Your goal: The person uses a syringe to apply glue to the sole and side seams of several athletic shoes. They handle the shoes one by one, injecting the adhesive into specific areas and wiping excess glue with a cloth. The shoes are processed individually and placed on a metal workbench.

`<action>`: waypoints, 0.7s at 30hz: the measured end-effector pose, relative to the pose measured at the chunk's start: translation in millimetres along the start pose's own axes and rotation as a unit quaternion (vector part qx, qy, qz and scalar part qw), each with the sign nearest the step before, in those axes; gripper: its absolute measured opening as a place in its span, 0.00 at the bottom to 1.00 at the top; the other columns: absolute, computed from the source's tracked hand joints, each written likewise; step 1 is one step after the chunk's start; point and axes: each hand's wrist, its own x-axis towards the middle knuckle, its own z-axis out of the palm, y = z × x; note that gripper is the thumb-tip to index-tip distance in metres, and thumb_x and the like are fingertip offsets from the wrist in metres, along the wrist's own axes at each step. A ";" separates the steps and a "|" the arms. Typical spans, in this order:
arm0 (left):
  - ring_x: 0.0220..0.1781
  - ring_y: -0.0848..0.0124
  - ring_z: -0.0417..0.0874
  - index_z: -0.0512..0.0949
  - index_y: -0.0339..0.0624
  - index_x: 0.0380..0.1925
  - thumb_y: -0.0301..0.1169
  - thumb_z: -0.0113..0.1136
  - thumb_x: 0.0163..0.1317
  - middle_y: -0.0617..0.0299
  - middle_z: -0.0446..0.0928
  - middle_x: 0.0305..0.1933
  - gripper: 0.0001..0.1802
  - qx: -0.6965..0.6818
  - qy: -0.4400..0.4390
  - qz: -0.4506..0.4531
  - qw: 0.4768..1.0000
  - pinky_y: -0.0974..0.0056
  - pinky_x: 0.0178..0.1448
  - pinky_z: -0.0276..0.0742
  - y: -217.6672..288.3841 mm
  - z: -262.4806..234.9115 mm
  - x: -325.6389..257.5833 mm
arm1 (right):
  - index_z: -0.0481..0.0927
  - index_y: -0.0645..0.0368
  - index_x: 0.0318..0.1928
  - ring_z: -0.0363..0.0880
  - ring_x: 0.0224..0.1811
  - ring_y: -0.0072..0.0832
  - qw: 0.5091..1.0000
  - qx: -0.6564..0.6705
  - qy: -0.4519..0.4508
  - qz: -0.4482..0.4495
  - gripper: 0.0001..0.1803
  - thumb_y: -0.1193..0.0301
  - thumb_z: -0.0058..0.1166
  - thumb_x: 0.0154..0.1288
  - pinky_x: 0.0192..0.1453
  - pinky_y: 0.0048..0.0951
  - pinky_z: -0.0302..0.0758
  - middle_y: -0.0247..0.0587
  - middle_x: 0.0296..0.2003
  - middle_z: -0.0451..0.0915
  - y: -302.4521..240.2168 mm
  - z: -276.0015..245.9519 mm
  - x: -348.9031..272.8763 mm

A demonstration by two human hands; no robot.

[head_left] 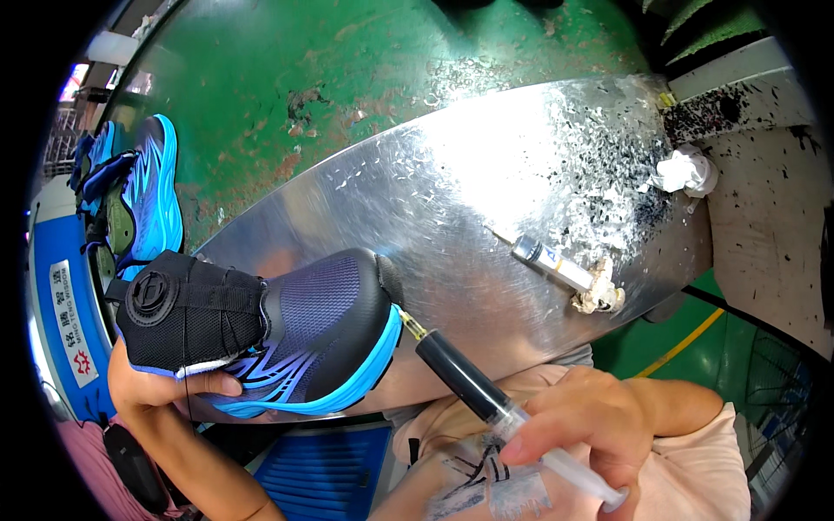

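My left hand (pixel 208 384) grips a running shoe (pixel 317 300) from beneath its near side, thumb along the upper. The shoe has a black and purple-grey mesh upper, a black toe cap, a round lacing dial and a bright blue midsole. In my right hand (pixel 595 421) is a syringe (pixel 465 373) filled with black liquid, its clear plunger drawn well out. The syringe's needle tip meets the shoe's toe, at or very near the seam between toe cap and midsole; exact contact is too small to tell.
Both hands work over a curved metal tabletop (pixel 373 191), stained black at its right. A second syringe (pixel 556 267) lies there against a crumpled yellowish wad (pixel 599 291). A crumpled white wad (pixel 686 171) sits farther right. More blue shoes (pixel 152 200) stand at the left.
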 end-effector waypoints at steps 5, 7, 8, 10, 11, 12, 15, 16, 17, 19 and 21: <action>0.45 0.64 0.81 0.82 0.38 0.40 0.27 0.82 0.22 0.59 0.82 0.43 0.35 -0.042 0.034 -0.102 0.993 0.61 0.54 0.73 7.0 2.9 -11.0 | 0.70 0.61 0.52 0.67 0.19 0.21 0.995 -0.016 0.099 0.007 0.43 0.37 0.60 0.50 0.19 0.22 0.63 0.36 0.23 0.74 -33.3 -28.8 4.1; 0.46 0.62 0.81 0.82 0.39 0.42 0.26 0.80 0.26 0.58 0.82 0.44 0.33 0.012 0.083 -0.120 0.989 0.60 0.55 0.73 18.3 24.1 -22.0 | 0.67 0.59 0.55 0.65 0.23 0.19 0.985 -0.074 0.155 0.031 0.48 0.35 0.63 0.44 0.24 0.20 0.62 0.34 0.27 0.71 -43.3 -52.6 -5.1; 0.47 0.61 0.81 0.81 0.40 0.43 0.24 0.77 0.31 0.57 0.81 0.45 0.30 0.079 0.138 -0.108 0.981 0.59 0.54 0.74 32.4 40.6 -43.8 | 0.66 0.61 0.56 0.67 0.27 0.20 0.981 -0.097 0.157 0.056 0.52 0.33 0.63 0.41 0.30 0.20 0.63 0.36 0.31 0.70 -45.8 -66.4 -7.7; 0.48 0.59 0.81 0.80 0.41 0.45 0.23 0.72 0.40 0.56 0.80 0.46 0.26 0.218 0.227 -0.017 0.949 0.59 0.53 0.75 30.3 80.9 -45.1 | 0.67 0.64 0.55 0.70 0.36 0.23 0.947 -0.224 0.182 0.142 0.54 0.30 0.59 0.41 0.40 0.23 0.66 0.39 0.38 0.71 -59.7 -88.8 -29.8; 0.48 0.59 0.81 0.79 0.40 0.46 0.23 0.70 0.43 0.55 0.80 0.46 0.25 0.307 0.282 0.006 0.909 0.59 0.53 0.75 34.1 96.5 -56.5 | 0.69 0.66 0.53 0.71 0.41 0.26 0.924 -0.290 0.162 0.190 0.52 0.30 0.56 0.44 0.45 0.25 0.68 0.41 0.39 0.73 -66.1 -102.3 -33.5; 0.48 0.60 0.81 0.78 0.38 0.47 0.24 0.68 0.45 0.54 0.80 0.47 0.24 0.295 0.286 -0.007 0.912 0.59 0.53 0.75 36.4 103.4 -58.9 | 0.71 0.68 0.51 0.73 0.46 0.28 0.892 -0.356 0.143 0.239 0.50 0.30 0.53 0.48 0.50 0.28 0.69 0.43 0.41 0.74 -71.9 -114.0 -41.3; 0.48 0.60 0.81 0.76 0.33 0.49 0.27 0.64 0.53 0.52 0.79 0.47 0.22 0.270 0.302 -0.052 0.913 0.61 0.55 0.74 48.6 116.1 -66.9 | 0.73 0.64 0.48 0.74 0.44 0.36 0.827 -0.513 0.066 0.221 0.34 0.46 0.60 0.52 0.49 0.30 0.70 0.44 0.41 0.74 -69.2 -133.4 -51.1; 0.47 0.61 0.81 0.75 0.31 0.50 0.28 0.62 0.55 0.51 0.79 0.47 0.22 0.263 0.308 -0.068 0.912 0.62 0.55 0.74 54.8 119.9 -68.9 | 0.74 0.62 0.47 0.74 0.44 0.38 0.799 -0.558 0.042 0.220 0.31 0.50 0.61 0.52 0.49 0.31 0.70 0.45 0.41 0.74 -67.5 -132.8 -51.6; 0.49 0.59 0.81 0.75 0.31 0.51 0.27 0.60 0.56 0.48 0.78 0.49 0.22 0.290 0.319 -0.044 0.901 0.61 0.59 0.72 62.6 123.5 -68.0 | 0.74 0.61 0.47 0.74 0.43 0.40 0.769 -0.600 0.017 0.217 0.28 0.54 0.62 0.53 0.49 0.31 0.71 0.46 0.41 0.73 -65.4 -130.4 -51.2; 0.49 0.56 0.80 0.76 0.31 0.50 0.31 0.59 0.57 0.46 0.79 0.47 0.21 0.273 0.364 -0.078 0.887 0.60 0.58 0.73 56.4 137.4 -78.0 | 0.76 0.58 0.47 0.74 0.45 0.43 0.742 -0.634 0.030 0.216 0.24 0.60 0.64 0.52 0.49 0.34 0.72 0.48 0.43 0.73 -71.7 -124.5 -49.4; 0.49 0.56 0.79 0.76 0.31 0.49 0.34 0.58 0.57 0.46 0.79 0.47 0.22 0.248 0.376 -0.124 0.884 0.59 0.56 0.74 57.0 141.6 -85.2 | 0.77 0.58 0.48 0.74 0.47 0.43 0.707 -0.688 0.042 0.161 0.26 0.60 0.65 0.50 0.50 0.35 0.72 0.48 0.47 0.72 -72.5 -118.0 -47.4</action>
